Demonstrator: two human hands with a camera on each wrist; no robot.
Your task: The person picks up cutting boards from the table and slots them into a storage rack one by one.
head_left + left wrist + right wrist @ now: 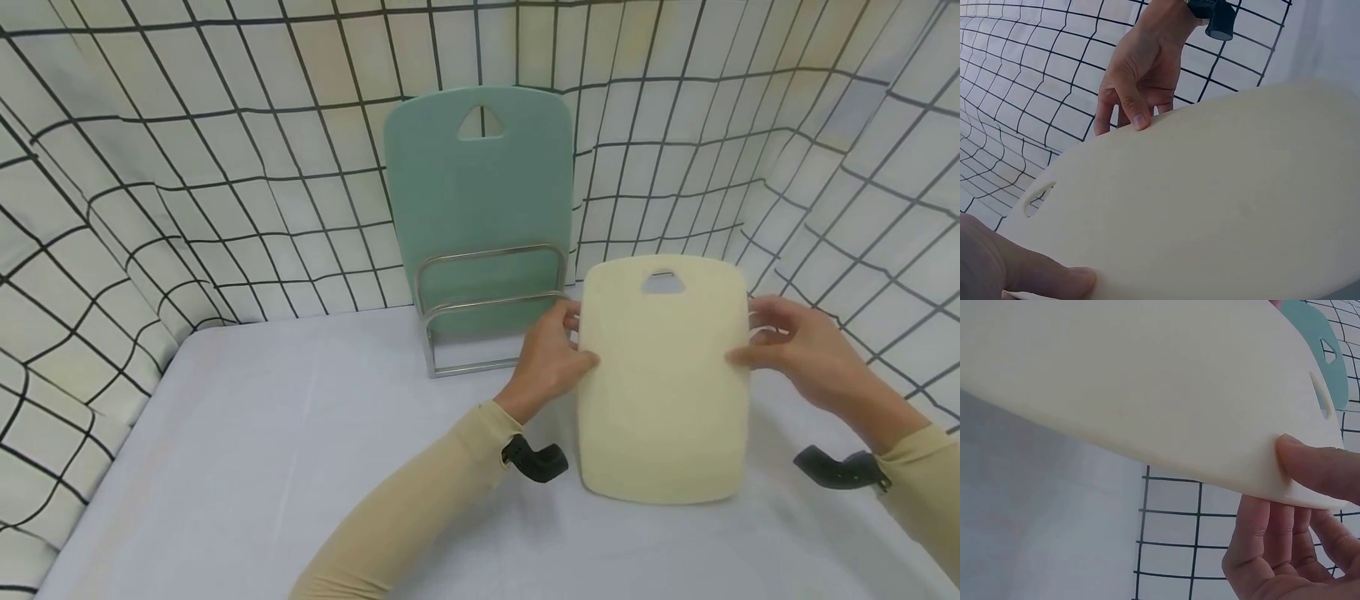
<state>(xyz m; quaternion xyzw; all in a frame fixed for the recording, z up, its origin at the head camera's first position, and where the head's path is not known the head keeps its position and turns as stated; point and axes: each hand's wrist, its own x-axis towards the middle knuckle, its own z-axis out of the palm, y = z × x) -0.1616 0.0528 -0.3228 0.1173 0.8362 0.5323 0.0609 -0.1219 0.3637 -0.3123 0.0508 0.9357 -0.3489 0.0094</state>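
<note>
A cream cutting board [663, 392] with a triangular handle hole is held upright between both hands. The left hand [551, 354] grips its left edge, thumb on the near face and fingers behind. On the opposite edge the right hand [806, 354] pinches it the same way; the right wrist view shows the thumb [1319, 465] on the face and the fingers under the rim. Behind and to the left, a green cutting board [480, 192] stands in a metal wire rack [491, 304]. The left hand is close to the rack's right end, and whether they touch cannot be told.
A white table surface [247, 450] spreads below and to the left. White cloth with a black grid pattern [262, 167] rises at the back and on both sides. Each wrist carries a black device, such as the left one [536, 458].
</note>
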